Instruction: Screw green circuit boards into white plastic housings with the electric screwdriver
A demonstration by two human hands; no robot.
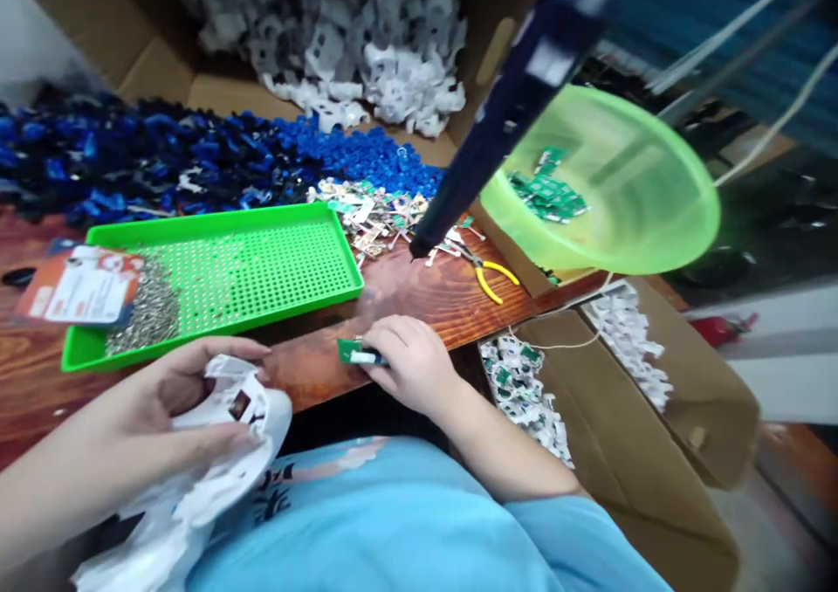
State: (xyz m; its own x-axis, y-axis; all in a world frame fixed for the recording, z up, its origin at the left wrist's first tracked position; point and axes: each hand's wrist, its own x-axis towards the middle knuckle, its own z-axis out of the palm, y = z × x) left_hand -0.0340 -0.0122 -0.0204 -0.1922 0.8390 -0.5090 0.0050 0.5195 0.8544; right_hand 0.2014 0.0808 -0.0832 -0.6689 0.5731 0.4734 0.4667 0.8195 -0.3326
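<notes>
- left hand point(176, 400) is curled around a white plastic part point(239, 417) that's got a small dark opening in it, thumb on top and fingers underneath, held low near the bench point(406, 299) edge over the lap
- looks like some white bag or wrapping point(157, 531) hangs under that same hand, kinda blurry so can't say exactly what it is
- right hand point(409, 365) is pressed down on the bench, fingertips pinching a small green circuit board point(357, 352) with a white bit on it; the board lies flat on the wood, just left of the fingers
- just beyond the left hand sits a green perforated tray point(275, 260) with a heap of tiny metal bits point(147, 313) in its left end and an orange and white card point(78, 286) lying on top of them
- past the right hand there's a scatter of small boards and metal pieces point(373, 212), plus yellow-handled pliers point(488, 273)
- a dark blue tool point(497, 112) hangs down over that pile, tip just above the bench
- further off to the right of the right hand is a tilted lime green bowl point(648, 199) holding green boards point(546, 195)
- right beside the right forearm, an open cardboard box point(655, 452) with white assembled parts point(524, 387)
- way behind the tray: piles of blue parts point(163, 151) and a box of white ones point(393, 59)
</notes>
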